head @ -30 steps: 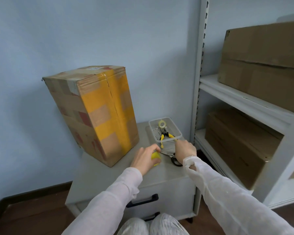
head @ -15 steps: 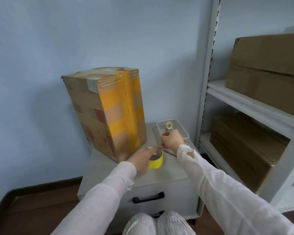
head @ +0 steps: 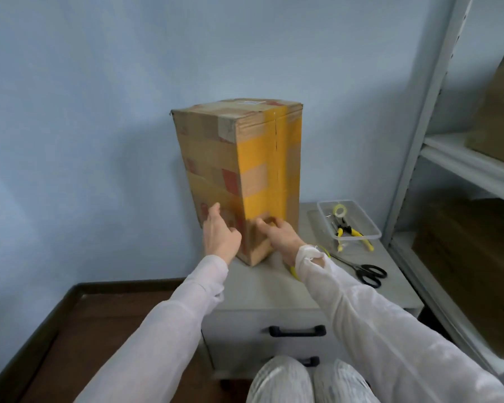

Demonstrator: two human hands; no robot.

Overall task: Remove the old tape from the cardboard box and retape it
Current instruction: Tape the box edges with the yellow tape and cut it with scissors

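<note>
Standing upright at the back of the grey table [head: 274,289], the cardboard box [head: 213,170] sits close to the blue wall, one vertical edge turned toward the head camera. Broad bands of yellow tape [head: 259,152] run down and across its right-hand face, and patches of older brown and red tape show on its left-hand face and top. The left hand [head: 220,235] is spread wide, fingers straight, laid against the lower part of the box's left face. The right hand [head: 280,235] is also wide and holds nothing, its fingers reaching onto the lower part of the yellow-taped face just beside the near edge. Both arms wear pale sleeves. Under the right wrist a yellow tape roll [head: 294,271] lies on the table, mostly hidden by the sleeve. To the right of the box is a clear plastic tray [head: 373,228], apart from it, holding a small roll [head: 340,210] and yellow-handled pliers [head: 350,231] whose handles stick out over the rim. Black-handled scissors [head: 368,273] lie on the table nearer the camera, between the tray and the front edge. The table's front has a drawer with a black handle [head: 297,330]. A white shelf unit [head: 466,162] at the right carries more brown boxes [head: 498,112], blurred at the frame's edge.
</note>
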